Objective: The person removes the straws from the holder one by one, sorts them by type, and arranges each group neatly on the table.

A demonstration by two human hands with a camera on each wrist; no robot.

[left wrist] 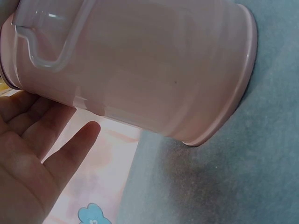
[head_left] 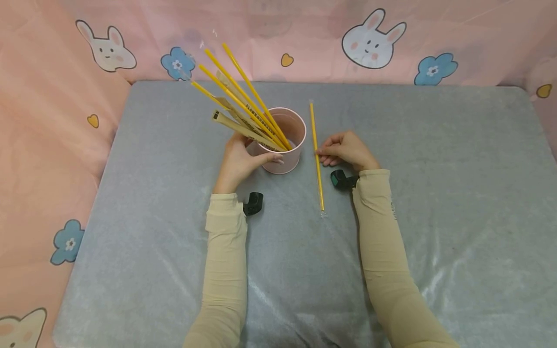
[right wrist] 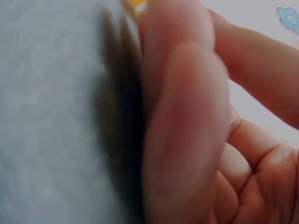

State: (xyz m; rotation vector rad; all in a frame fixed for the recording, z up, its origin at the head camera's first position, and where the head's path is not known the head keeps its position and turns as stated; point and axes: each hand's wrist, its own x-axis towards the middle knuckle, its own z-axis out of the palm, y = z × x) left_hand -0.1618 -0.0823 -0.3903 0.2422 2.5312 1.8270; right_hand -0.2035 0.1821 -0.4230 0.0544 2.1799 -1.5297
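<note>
My left hand [head_left: 237, 164] grips a pink metal bucket [head_left: 297, 157] from its left side, with the thumb across the front below the rim. In the left wrist view the bucket [left wrist: 154, 65] shows its wire handle, and some fingers pass behind it. Several yellow straws [head_left: 244, 76] in clear wrappers lean to the left inside the bucket. Among them stand printed brown paper sleeves [head_left: 228, 121]. To the bucket's right, my right hand [head_left: 348, 151] pinches a single wrapped yellow straw [head_left: 319, 186] near its middle, at the tabletop. The right wrist view shows mostly blurred fingers [right wrist: 187, 126].
A grey cloth [head_left: 152, 232] covers the table. Behind it and to the left hangs a pink curtain [head_left: 243, 63] with rabbits, flowers and hearts. Small black cameras [head_left: 253, 204] sit at both wrists.
</note>
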